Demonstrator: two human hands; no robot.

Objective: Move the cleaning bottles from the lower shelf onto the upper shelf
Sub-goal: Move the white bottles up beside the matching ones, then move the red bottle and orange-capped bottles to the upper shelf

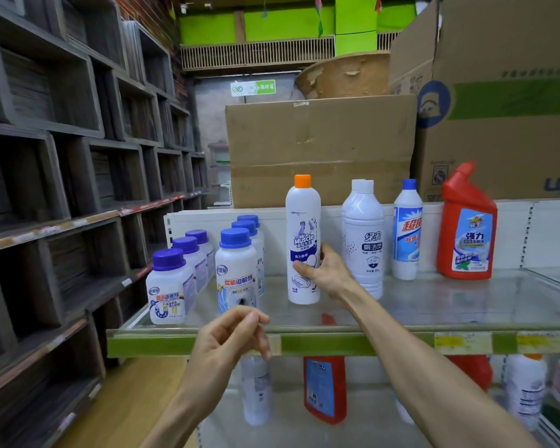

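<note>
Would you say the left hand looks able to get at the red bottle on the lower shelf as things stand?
Probably yes. The left hand holds nothing and hovers at the front edge of the upper shelf. The red bottle stands just below and to its right, with nothing visible in front of it.

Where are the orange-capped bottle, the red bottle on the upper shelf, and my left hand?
orange-capped bottle (302, 221): head view, white body above the label.
red bottle (449, 221): head view, red shoulder.
left hand (222, 344): head view, back of hand.
</note>
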